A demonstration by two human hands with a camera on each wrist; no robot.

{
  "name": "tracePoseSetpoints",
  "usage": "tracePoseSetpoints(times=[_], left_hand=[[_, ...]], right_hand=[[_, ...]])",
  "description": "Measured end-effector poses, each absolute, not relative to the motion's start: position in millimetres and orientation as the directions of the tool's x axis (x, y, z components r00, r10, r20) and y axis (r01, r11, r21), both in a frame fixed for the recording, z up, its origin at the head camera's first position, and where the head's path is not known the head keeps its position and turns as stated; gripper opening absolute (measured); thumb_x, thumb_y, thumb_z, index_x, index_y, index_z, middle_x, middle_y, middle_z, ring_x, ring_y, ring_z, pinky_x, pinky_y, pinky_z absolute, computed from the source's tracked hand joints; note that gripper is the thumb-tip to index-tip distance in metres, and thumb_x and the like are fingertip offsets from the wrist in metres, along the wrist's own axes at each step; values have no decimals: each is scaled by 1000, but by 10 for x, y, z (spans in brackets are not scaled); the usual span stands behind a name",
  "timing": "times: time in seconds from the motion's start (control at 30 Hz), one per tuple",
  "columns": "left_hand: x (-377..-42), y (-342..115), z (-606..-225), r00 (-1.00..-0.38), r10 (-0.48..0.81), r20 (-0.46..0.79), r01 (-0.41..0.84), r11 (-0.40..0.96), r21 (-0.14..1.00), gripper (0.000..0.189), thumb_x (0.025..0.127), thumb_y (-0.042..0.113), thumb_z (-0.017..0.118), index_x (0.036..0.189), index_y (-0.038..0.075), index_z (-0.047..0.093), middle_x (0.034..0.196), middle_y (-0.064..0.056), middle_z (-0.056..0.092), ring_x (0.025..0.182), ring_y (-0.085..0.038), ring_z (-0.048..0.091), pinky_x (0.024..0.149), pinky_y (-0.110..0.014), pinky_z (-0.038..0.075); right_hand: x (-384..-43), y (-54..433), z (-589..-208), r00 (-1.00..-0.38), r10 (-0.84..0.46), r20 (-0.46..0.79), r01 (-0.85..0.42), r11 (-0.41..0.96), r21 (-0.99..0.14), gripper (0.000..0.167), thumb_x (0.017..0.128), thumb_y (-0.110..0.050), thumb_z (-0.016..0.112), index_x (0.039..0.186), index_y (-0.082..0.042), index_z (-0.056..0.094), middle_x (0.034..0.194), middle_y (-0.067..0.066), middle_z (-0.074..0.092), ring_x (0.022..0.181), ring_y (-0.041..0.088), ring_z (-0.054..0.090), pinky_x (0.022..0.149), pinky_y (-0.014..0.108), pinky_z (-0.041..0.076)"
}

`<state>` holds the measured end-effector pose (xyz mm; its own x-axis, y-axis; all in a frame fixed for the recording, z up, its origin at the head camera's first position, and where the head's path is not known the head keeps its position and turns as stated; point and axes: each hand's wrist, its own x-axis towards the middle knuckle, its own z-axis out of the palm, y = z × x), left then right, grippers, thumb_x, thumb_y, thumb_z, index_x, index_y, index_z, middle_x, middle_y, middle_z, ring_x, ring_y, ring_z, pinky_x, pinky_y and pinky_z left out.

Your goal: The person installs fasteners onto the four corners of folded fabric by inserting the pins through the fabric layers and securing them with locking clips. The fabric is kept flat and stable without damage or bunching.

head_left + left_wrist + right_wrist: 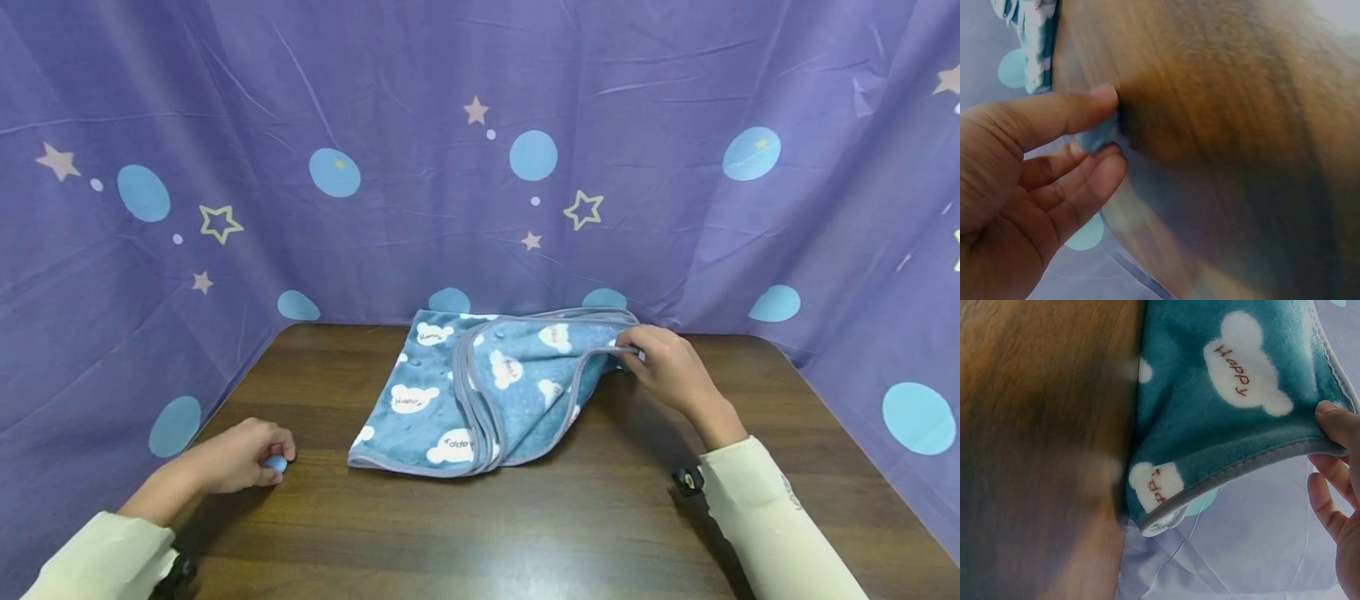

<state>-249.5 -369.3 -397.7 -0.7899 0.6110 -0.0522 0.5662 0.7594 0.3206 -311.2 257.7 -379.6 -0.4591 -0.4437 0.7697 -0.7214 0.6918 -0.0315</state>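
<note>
A teal blanket with white bear heads, "Happy" lettering and grey edging lies partly folded on the table, its right part doubled over in layers. My right hand pinches the edge of that right part between thumb and fingers. In the right wrist view the lifted blanket hangs from the fingertips, its lower corner drooping. Off to the blanket's left, my left hand pinches a small rounded light-blue object low over the table. The left wrist view shows this blue object between thumb and fingers, largely covered by them.
The brown wooden table has rounded far corners. A purple curtain with stars and blue dots encloses its back and sides, with the blanket's far edge close to it. Dark devices sit at both wrists, below pale sleeves.
</note>
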Motion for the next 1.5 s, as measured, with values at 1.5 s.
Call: tracePoseSetpoints(times=[1.5], left_hand=[[-3644, -28, -3617, -907, 388, 166, 186, 14, 982, 29, 102, -3, 59, 130, -9, 64, 130, -26, 63, 117, -40, 65, 96, -35, 55]], right_hand=[[-3072, 2492, -3774, -460, -491, 740, -756, 653, -36, 28, 83, 9, 77, 106, -8, 74, 102, 5, 71, 94, 25, 67, 82, 44, 55]])
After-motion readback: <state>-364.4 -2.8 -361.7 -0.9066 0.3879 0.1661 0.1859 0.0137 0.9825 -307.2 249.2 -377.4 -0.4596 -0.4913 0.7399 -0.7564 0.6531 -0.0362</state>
